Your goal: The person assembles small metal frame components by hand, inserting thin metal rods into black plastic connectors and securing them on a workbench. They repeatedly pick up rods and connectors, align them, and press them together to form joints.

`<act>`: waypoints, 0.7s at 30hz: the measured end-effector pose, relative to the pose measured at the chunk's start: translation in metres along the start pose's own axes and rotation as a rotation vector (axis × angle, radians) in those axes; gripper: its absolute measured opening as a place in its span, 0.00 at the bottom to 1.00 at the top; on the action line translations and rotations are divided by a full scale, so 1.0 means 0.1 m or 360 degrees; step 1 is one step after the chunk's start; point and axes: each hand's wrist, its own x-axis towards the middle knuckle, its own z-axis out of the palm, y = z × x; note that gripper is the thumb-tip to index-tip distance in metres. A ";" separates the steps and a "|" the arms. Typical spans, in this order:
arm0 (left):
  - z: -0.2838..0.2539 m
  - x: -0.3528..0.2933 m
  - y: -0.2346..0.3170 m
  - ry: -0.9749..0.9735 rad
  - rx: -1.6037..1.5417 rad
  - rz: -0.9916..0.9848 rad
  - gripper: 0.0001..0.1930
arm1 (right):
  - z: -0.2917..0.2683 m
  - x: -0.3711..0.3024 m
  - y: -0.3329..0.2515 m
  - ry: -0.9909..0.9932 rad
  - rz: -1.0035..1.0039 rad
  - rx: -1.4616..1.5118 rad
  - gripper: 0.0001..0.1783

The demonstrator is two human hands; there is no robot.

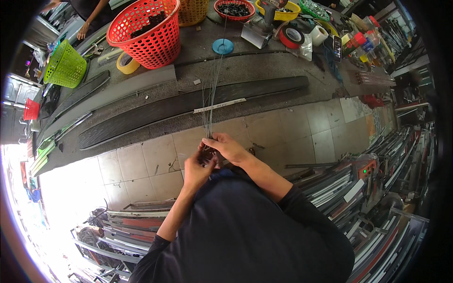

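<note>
both hands (214, 155) pinch thin wires (213, 89)

We cannot make out the small dark thing (207, 154) between our left hand (197, 170) and right hand (227, 147); fingers cover it. The thin wires (213, 89) fade upward. Another person's hand (83, 32) is cut off at the top edge.

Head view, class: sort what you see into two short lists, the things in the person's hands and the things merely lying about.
In hand:
- bundle of thin wires, pinched at its lower end by both hands
- left hand
- right hand

Lying about:
- red basket
- green basket
- blue disc
- tape roll
- long dark strips on the bench
</note>
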 end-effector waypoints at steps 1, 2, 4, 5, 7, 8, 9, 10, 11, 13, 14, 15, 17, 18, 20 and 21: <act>-0.02 0.05 -0.07 0.0131 0.0249 -0.0218 0.20 | 0.04 0.02 -0.03 0.0066 0.0027 -0.0040 0.18; -0.02 0.05 -0.14 0.0333 0.0340 -0.0067 0.24 | 0.09 0.04 -0.05 0.0120 0.0004 -0.0064 0.18; -0.02 0.07 -0.29 0.0725 0.0591 0.0075 0.33 | 0.21 0.08 -0.08 0.0153 -0.0085 -0.0027 0.18; -0.02 0.10 -0.37 0.0772 0.0659 0.0226 0.44 | 0.27 0.10 -0.10 0.0110 -0.0055 0.0185 0.18; -0.04 0.25 -0.50 0.0695 0.0583 0.0504 0.46 | 0.40 0.18 -0.12 -0.0031 -0.0167 0.0303 0.18; -0.05 0.35 -0.55 0.0671 0.0580 0.0637 0.46 | 0.45 0.22 -0.13 -0.0108 -0.0232 0.0376 0.18; -0.07 0.45 -0.62 0.0407 0.0177 0.0477 0.41 | 0.48 0.25 -0.14 -0.0147 -0.0220 0.0491 0.18; -0.09 0.52 -0.68 0.0337 0.0006 0.0479 0.37 | 0.49 0.29 -0.16 -0.0186 -0.0203 0.0607 0.19; -0.11 0.59 -0.75 0.0281 -0.0149 0.0453 0.34 | 0.49 0.34 -0.19 -0.0265 -0.0193 0.0726 0.19; -0.27 0.62 -0.94 0.0115 -0.0395 0.0406 0.18 | 0.45 0.41 -0.25 -0.0300 -0.0177 0.0855 0.19; -0.48 0.57 -1.06 0.0043 0.0037 0.0130 0.10 | 0.43 0.45 -0.27 -0.0330 -0.0170 0.0935 0.19; -0.66 0.51 -1.19 0.0083 0.0095 0.0060 0.10 | 0.43 0.48 -0.29 -0.0300 -0.0240 0.0922 0.20; -1.08 0.42 -1.49 0.0206 0.0344 0.0005 0.11 | 0.39 0.53 -0.34 -0.0283 -0.0253 0.0939 0.20; -1.33 0.37 -1.65 0.0280 0.0523 0.0018 0.12 | 0.38 0.56 -0.35 -0.0256 -0.0258 0.0939 0.20; -1.86 0.22 -1.96 0.0382 0.0468 0.0051 0.06 | 0.35 0.61 -0.38 -0.0260 -0.0270 0.0927 0.20; -2.12 0.14 -2.10 0.0471 0.0447 0.0005 0.05 | 0.33 0.63 -0.40 -0.0270 -0.0279 0.0932 0.20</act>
